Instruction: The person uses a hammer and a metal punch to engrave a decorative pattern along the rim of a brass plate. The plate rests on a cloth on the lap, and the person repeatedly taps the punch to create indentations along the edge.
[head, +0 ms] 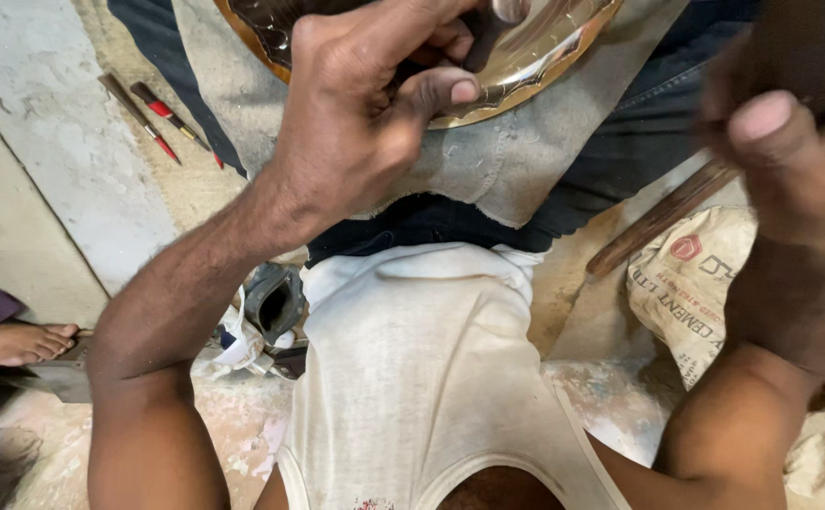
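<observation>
A round brass plate (545,57) with an embossed, scalloped rim rests on a grey cloth (488,161) across my lap, at the top of the view. My left hand (365,104) is over the plate, with its fingers pinched around a small metal punch (510,9) whose rounded end shows at the top edge. My right hand (790,142) is raised at the right, closer to the camera and blurred. It is closed in a fist with the thumb on top, and whatever it may grip is hidden.
A wooden handle (653,222) lies slanted beside my right thigh, over a printed sack (687,283). Red-handled thin tools (162,118) lie on the floor at upper left. A dark metal piece (275,302) sits by my left hip. Another person's bare foot (16,345) is at the left edge.
</observation>
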### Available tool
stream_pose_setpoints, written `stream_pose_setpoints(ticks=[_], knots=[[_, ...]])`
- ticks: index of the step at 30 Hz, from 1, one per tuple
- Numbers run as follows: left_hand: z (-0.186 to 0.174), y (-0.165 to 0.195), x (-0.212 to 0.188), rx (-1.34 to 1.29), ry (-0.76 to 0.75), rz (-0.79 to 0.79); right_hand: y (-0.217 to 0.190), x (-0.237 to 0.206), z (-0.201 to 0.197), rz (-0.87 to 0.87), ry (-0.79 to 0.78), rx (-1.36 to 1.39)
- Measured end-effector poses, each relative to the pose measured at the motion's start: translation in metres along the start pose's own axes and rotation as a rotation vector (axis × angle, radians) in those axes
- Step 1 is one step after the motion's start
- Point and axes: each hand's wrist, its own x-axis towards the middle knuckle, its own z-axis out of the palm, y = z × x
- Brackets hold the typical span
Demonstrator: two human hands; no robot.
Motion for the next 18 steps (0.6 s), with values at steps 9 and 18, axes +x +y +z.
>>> stream_pose_setpoints(ticks=[9, 18], knots=[[-0.002, -0.001, 0.000, 0.023, -0.020, -0.003, 0.057, -0.031, -0.023, 0.122, 0.118, 0.071], [-0.003, 0.001, 0.001, 0.010, -0.021, -0.002, 0.006, -0.015, -0.004, -0.012, 0.032, -0.314]])
